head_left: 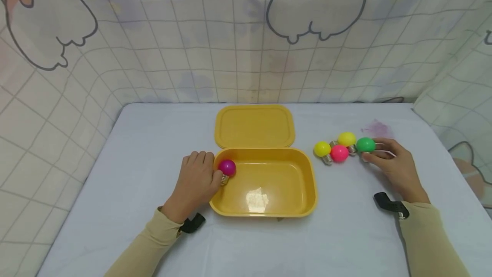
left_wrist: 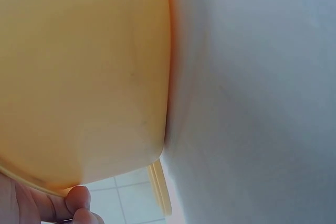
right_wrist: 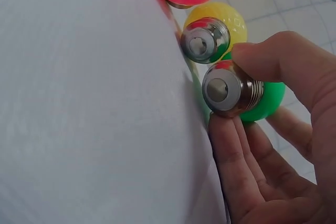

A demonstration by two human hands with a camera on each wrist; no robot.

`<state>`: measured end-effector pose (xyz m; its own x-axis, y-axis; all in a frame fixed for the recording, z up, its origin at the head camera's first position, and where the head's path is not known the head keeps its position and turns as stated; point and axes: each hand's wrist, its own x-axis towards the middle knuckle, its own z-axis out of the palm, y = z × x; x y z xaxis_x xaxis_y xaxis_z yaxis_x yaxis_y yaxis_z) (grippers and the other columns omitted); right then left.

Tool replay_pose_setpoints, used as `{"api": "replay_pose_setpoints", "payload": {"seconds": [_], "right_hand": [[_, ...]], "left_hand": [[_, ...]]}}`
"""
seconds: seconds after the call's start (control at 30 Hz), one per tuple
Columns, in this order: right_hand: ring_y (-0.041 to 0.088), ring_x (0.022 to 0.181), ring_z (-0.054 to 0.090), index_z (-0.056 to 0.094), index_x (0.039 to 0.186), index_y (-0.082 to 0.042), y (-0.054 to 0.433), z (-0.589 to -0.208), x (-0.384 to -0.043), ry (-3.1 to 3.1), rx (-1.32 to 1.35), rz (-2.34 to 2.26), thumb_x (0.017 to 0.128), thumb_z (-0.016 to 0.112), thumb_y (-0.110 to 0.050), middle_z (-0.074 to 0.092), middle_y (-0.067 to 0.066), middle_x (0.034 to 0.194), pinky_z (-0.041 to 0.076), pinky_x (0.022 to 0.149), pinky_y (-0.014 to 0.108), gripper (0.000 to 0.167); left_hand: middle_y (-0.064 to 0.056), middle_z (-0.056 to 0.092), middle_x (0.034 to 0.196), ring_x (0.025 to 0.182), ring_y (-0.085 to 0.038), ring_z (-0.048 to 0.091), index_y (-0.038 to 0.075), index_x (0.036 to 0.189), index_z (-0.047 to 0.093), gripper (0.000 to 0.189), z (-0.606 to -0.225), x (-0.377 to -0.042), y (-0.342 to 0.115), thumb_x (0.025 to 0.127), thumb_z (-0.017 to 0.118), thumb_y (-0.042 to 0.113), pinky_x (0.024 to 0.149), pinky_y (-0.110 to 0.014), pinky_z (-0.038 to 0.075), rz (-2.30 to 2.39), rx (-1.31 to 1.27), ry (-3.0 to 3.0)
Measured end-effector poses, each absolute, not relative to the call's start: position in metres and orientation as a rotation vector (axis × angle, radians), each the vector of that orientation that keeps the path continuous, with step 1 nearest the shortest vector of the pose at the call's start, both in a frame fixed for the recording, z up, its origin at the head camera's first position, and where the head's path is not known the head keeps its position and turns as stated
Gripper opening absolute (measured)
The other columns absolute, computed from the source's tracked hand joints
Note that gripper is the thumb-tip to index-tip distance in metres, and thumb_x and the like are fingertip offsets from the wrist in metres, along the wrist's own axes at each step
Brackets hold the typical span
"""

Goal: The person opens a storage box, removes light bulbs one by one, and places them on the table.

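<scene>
My left hand (head_left: 198,178) grips the left rim of a yellow plastic box (head_left: 269,183). In the left wrist view its fingertips (left_wrist: 79,198) curl under the rim of the box. Inside the box, beside my left thumb, lies a purple light bulb (head_left: 227,167) with a metal screw base. At the right, my right hand (head_left: 396,166) pinches a green light bulb (head_left: 365,144) between thumb and fingers. The right wrist view shows the thumb by the screw base (right_wrist: 231,88) of this bulb, with fingers on the other side. The green bulb is close beside a yellow bulb (head_left: 347,139).
Left of the green bulb, a pink bulb (head_left: 340,153) and another yellow bulb (head_left: 322,149) lie clustered with the first yellow one. A flat yellow lid (head_left: 255,126) lies behind the box. White cloth covers the table (head_left: 161,131); a patterned curtain (head_left: 230,54) hangs behind.
</scene>
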<state>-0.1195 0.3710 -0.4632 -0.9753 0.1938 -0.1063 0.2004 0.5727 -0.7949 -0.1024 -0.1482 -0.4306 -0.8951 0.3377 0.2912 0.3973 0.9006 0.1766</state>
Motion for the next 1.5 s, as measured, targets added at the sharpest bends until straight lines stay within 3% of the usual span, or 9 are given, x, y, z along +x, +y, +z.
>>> {"api": "replay_pose_setpoints", "payload": {"seconds": [0.17,0.43,0.6,0.83,1.1,1.27,1.5], "right_hand": [[-0.018,0.094,0.055,0.049,0.147,-0.016,0.367,-0.462,-0.124,2.813,0.366,-1.316,0.088,0.076,-0.052,0.054,-0.02,0.117,0.044,0.076,0.004,0.074],[-0.02,0.092,0.053,0.048,0.147,-0.016,0.363,-0.458,-0.126,2.835,0.343,-1.236,0.088,0.074,-0.055,0.058,0.002,0.13,0.042,0.076,0.004,0.075],[-0.019,0.094,0.052,0.047,0.15,-0.017,0.362,-0.455,-0.127,2.818,0.37,-1.237,0.091,0.07,-0.057,0.058,-0.007,0.125,0.042,0.078,0.007,0.075],[-0.016,0.09,0.063,0.046,0.152,-0.015,0.366,-0.452,-0.13,2.738,0.454,-1.362,0.101,0.052,-0.057,0.056,-0.015,0.116,0.046,0.078,0.003,0.067],[-0.006,0.092,0.067,0.059,0.133,-0.016,0.356,-0.435,-0.126,2.688,0.525,-1.79,0.101,0.063,-0.035,0.06,-0.015,0.111,0.054,0.079,0.008,0.037],[-0.009,0.09,0.066,0.058,0.135,-0.024,0.334,-0.415,-0.128,2.798,0.483,-1.654,0.102,0.058,-0.043,0.057,-0.023,0.114,0.05,0.081,0.003,0.038],[-0.01,0.086,0.065,0.058,0.137,-0.02,0.301,-0.394,-0.133,2.948,0.286,-1.442,0.102,0.057,-0.046,0.062,-0.026,0.104,0.049,0.08,0.005,0.044]], "left_hand": [[-0.005,0.04,0.071,0.07,-0.024,0.037,0.005,0.083,0.047,0.016,-0.432,-0.102,-0.151,0.089,0.05,0.02,0.071,-0.036,0.033,-0.349,-0.546,-2.786],[-0.005,0.042,0.072,0.072,-0.024,0.038,0.006,0.085,0.049,0.017,-0.433,-0.101,-0.153,0.09,0.049,0.022,0.073,-0.037,0.034,-0.359,-0.52,-2.817],[-0.005,0.042,0.072,0.072,-0.024,0.038,0.006,0.084,0.049,0.017,-0.432,-0.1,-0.155,0.09,0.048,0.022,0.073,-0.036,0.034,-0.369,-0.515,-2.819],[-0.005,0.041,0.071,0.07,-0.023,0.037,0.006,0.083,0.048,0.016,-0.433,-0.098,-0.157,0.089,0.05,0.021,0.071,-0.036,0.032,-0.373,-0.517,-2.782],[-0.005,0.04,0.072,0.072,-0.022,0.036,0.007,0.084,0.047,0.017,-0.432,-0.099,-0.156,0.09,0.05,0.022,0.072,-0.036,0.032,-0.365,-0.543,-2.797],[-0.004,0.041,0.072,0.072,-0.023,0.038,0.007,0.084,0.048,0.016,-0.431,-0.101,-0.155,0.09,0.052,0.021,0.072,-0.036,0.034,-0.354,-0.554,-2.783],[-0.005,0.042,0.073,0.073,-0.023,0.039,0.007,0.085,0.048,0.018,-0.432,-0.103,-0.152,0.09,0.055,0.022,0.074,-0.037,0.035,-0.349,-0.552,-2.824]]}}
